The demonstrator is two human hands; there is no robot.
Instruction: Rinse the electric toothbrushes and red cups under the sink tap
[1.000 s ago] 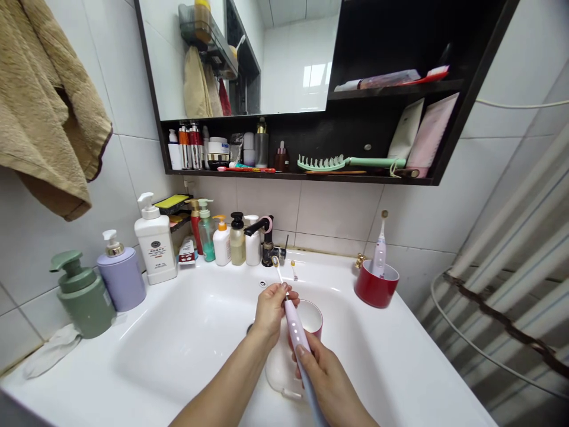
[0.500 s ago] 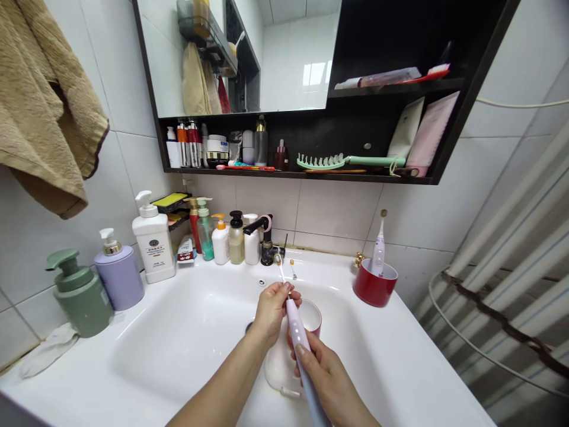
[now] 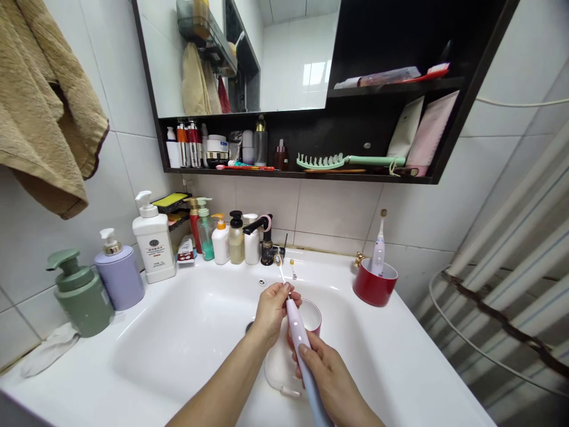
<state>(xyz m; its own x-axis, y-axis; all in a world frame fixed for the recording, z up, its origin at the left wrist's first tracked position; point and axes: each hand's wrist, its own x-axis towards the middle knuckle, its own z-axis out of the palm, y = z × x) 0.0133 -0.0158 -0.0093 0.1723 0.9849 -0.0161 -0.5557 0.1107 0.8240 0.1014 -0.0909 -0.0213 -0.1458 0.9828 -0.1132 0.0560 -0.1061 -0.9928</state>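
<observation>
Two bare hands meet over the white ceramic sink basin (image 3: 186, 338), both on a pale lilac electric toothbrush (image 3: 295, 325) that points up and away toward the black tap (image 3: 263, 228). The right hand (image 3: 331, 379) is clenched round the lower handle, its thumb laid along the front. The left hand (image 3: 272, 308) pinches the thin white brush stem (image 3: 281, 274) just where it joins the handle. Just behind and below the toothbrush, inside the basin, a small pink cup with a white inside (image 3: 315, 313) shows. Judging from this grip, the work goes best if the right hand holds the handle firm and level while the left fingertips sit close to the joint and act straight along the stem rather than sideways, since so thin a stem could bend or slip out of the pinch.
</observation>
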